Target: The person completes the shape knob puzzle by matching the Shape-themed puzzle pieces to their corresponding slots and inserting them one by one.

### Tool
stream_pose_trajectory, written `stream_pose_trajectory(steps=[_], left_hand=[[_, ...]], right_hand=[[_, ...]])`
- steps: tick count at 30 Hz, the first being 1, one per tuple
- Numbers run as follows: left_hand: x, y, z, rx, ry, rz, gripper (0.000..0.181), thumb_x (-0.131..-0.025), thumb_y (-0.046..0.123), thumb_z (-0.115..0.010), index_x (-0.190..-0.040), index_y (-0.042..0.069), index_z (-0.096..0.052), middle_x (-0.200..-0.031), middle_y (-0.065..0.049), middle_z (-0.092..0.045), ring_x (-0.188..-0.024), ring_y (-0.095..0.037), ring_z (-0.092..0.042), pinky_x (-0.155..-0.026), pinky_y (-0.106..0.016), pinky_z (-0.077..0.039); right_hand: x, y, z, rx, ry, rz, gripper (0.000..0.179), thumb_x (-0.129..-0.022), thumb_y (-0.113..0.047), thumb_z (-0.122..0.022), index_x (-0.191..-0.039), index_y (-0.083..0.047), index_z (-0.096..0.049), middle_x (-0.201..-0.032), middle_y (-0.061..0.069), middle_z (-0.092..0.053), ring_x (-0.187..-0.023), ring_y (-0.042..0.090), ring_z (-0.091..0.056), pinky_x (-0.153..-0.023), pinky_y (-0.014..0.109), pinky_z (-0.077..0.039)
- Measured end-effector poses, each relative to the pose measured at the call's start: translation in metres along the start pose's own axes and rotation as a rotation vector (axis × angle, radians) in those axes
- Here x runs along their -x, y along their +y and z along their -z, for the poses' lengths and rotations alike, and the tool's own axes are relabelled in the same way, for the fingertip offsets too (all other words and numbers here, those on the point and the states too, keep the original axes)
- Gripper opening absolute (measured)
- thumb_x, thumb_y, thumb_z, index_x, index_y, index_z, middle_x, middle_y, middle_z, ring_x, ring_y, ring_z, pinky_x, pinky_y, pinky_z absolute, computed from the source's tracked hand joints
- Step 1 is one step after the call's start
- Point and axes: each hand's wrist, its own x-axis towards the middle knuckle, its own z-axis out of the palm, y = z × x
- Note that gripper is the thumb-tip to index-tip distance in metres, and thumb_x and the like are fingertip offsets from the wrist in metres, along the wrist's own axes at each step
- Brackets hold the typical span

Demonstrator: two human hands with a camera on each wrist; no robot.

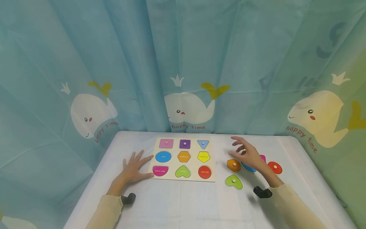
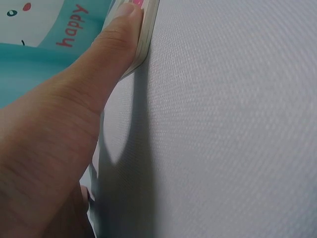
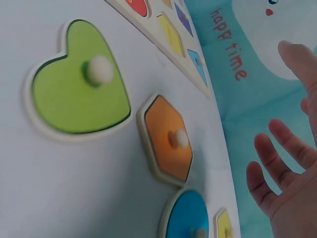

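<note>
A cream shape puzzle board (image 1: 174, 179) lies on the table. A pink rectangle (image 1: 163, 145), a purple square (image 1: 181, 146) and a blue triangle (image 1: 203, 147), each with a knob, sit in its far row. With fingers spread, my left hand (image 1: 132, 169) touches the board's left edge; in the left wrist view the thumb (image 2: 111, 42) rests on its corner. My right hand (image 1: 249, 156) hovers, fingers loosely bent and holding nothing, over the loose knobbed pieces. Nearest are an orange hexagon (image 3: 166, 136) and a blue oval (image 3: 188, 215). A yellow piece (image 3: 224, 224) is partly hidden in the head view.
A green heart (image 1: 230, 182) lies nearer me, right of the board. A red circle (image 1: 274, 169) and a partly covered magenta piece (image 1: 262, 157) lie right of my right hand. Behind the table's far edge hangs a blue-green curtain (image 1: 188, 47) with whale prints.
</note>
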Motion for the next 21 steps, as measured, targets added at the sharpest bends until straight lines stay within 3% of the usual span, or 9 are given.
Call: stream_pose_trajectory(steps=[5, 21], left_hand=[[-0.001, 0.0, 0.0, -0.002, -0.008, 0.005, 0.093, -0.076, 0.069, -0.076, -0.155, 0.03, -0.047, -0.169, -0.018, -0.019, -0.152, -0.055, -0.002, -0.11, -0.082, 0.006], [0.0, 0.002, 0.004, 0.008, -0.02, 0.003, 0.091, -0.079, 0.066, -0.076, -0.156, 0.028, -0.046, -0.169, -0.019, -0.018, -0.152, -0.055, 0.0, -0.11, -0.082, 0.007]], right_hand=[[0.017, 0.009, 0.008, 0.002, 0.053, -0.005, 0.065, -0.091, -0.024, -0.081, -0.147, -0.016, -0.05, -0.118, 0.019, -0.067, -0.09, 0.023, -0.064, -0.075, 0.026, -0.055], [0.066, 0.035, 0.021, 0.029, 0.147, -0.203, 0.061, -0.094, -0.03, -0.078, -0.145, -0.008, -0.053, -0.114, 0.016, -0.067, -0.092, 0.021, -0.057, -0.073, 0.016, -0.05]])
